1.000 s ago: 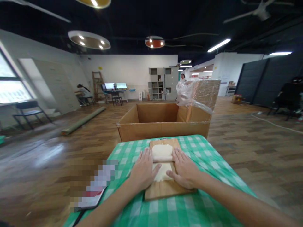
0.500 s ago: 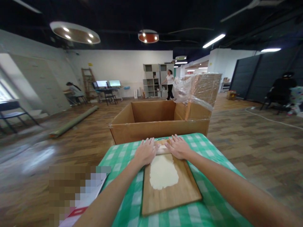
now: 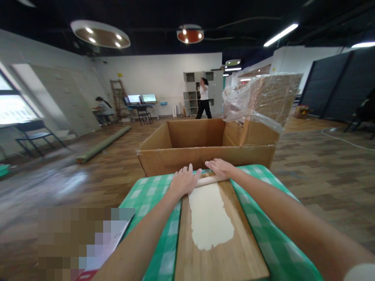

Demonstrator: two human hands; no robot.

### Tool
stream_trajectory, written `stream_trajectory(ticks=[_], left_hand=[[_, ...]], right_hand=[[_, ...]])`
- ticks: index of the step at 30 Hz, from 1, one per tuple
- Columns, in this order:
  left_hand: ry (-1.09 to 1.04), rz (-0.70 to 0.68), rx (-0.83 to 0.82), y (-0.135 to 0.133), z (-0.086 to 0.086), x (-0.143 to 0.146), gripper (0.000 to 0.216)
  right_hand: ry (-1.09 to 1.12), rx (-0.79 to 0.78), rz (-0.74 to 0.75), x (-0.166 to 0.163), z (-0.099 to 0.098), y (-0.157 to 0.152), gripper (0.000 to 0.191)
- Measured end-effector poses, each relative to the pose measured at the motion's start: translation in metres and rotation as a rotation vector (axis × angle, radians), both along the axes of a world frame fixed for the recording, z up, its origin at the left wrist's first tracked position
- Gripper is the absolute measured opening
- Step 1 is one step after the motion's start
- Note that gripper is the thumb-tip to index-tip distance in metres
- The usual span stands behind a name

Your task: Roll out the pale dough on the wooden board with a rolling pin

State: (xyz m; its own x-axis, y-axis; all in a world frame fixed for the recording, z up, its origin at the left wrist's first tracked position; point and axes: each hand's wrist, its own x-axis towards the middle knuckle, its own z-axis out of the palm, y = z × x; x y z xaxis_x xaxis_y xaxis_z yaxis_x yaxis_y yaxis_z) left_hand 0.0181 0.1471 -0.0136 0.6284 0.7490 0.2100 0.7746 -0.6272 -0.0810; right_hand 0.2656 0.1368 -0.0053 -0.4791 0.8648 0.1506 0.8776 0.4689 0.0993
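A pale rolling pin [image 3: 208, 180] lies across the far end of a wooden board [image 3: 193, 269]. My left hand [image 3: 184, 181] holds its left end, fingers reaching forward over it. Over the right end is my right hand [image 3: 222, 169], its fingers bent across the top of the pin. Between the hands the middle of the pin shows bare. A thin, cream-coloured sheet of dough [image 3: 209, 218] with ragged edges stretches from the pin toward me on the board. The pin covers the dough's far edge.
A green-and-white checked cloth [image 3: 159, 230] covers the table under the board. Just beyond stands a large open cardboard box [image 3: 202, 156], with a plastic-wrapped carton [image 3: 269, 97] at its right. One person [image 3: 204, 97] walks behind it; another [image 3: 103, 109] sits at the far left.
My right hand has shifted to the right end of the pin, which now lies slightly slanted. The board and dough appear closer in view. The walking person has moved left.
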Motion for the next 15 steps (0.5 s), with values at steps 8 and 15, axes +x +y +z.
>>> stream_trajectory(ticks=[8,15], left_hand=[[0.194,0.019,-0.001,0.01,0.0,0.005,0.051],[0.157,0.045,0.02,-0.007,0.007,0.004,0.049]], right_hand=[[0.145,-0.06,-0.077,0.0,0.007,0.017,0.073],[0.127,-0.119,-0.104,-0.003,0.01,0.011,0.067]])
